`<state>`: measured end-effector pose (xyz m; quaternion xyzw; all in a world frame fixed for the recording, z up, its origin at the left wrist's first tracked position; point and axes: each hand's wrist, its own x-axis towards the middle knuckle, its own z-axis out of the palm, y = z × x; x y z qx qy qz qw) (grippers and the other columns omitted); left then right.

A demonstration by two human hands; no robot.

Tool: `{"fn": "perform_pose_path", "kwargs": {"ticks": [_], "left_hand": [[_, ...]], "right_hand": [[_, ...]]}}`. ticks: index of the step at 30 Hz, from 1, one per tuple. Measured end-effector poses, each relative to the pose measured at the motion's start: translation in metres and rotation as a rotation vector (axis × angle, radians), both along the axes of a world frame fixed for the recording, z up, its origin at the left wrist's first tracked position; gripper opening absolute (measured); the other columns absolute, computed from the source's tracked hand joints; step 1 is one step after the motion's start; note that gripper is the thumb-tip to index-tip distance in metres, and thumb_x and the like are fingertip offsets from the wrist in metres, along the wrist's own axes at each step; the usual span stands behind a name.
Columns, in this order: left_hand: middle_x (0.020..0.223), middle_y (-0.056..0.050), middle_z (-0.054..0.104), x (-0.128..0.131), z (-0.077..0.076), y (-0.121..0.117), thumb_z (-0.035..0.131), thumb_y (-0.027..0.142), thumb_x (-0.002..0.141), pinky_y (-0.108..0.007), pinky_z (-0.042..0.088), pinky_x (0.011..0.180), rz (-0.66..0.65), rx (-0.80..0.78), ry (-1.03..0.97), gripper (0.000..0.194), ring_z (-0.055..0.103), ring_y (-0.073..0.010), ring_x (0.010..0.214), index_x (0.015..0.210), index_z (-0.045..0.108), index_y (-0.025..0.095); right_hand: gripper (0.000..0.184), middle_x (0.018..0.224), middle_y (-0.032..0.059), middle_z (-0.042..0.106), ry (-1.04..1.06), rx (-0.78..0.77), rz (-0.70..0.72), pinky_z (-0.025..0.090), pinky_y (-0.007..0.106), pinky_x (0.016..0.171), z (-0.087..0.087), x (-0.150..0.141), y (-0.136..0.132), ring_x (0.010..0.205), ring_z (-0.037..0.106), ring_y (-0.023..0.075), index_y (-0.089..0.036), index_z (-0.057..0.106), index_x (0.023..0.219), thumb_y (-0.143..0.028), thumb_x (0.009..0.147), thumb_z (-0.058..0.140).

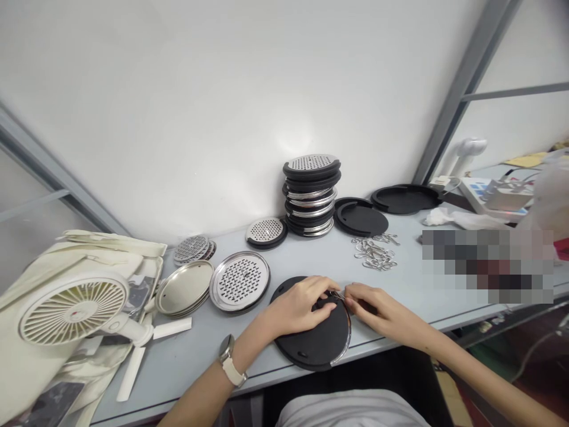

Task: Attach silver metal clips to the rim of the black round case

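Note:
A black round disc (311, 341) with a thin silvery rim on its right side lies at the table's front edge. My left hand (302, 305) rests on top of it, fingers curled near its upper right edge and holding it. At that edge my right hand (377, 308) pinches a small metal clip (340, 295), its far end partly hidden by the left fingers. Beyond the hands lies a loose pile of similar metal clips (376, 255). To the left is a perforated metal grater disc (240, 280) in a round rim.
A tall stack of black-rimmed discs (311, 204) stands by the wall, with a smaller grater disc (267, 231) beside it. Black trays (362, 218) lie to its right. Plain metal lids (186, 287) and a white fan (75, 311) are at left. A plastic bag (551, 196) sits right.

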<state>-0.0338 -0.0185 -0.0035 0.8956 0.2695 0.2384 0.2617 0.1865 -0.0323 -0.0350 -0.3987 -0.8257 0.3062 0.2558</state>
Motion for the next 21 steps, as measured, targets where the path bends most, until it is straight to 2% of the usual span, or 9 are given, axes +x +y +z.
{"fn": "perform_pose_path", "kwargs": {"ticks": [21], "left_hand": [[0.11,-0.007,0.06,0.0001,0.0016,0.0,0.053,0.013,0.087,-0.029,0.05,0.087,-0.015,-0.014,0.011,0.028,0.058,-0.0171,0.097,0.114,0.052,0.019]], "right_hand": [[0.036,0.067,-0.0017,0.046,0.022,0.006,-0.004,0.036,0.025,0.059,0.0006,0.0009,-0.0003,0.061,0.043,0.0128,-0.019,0.044,0.069,-0.036,0.098,0.033]]}}
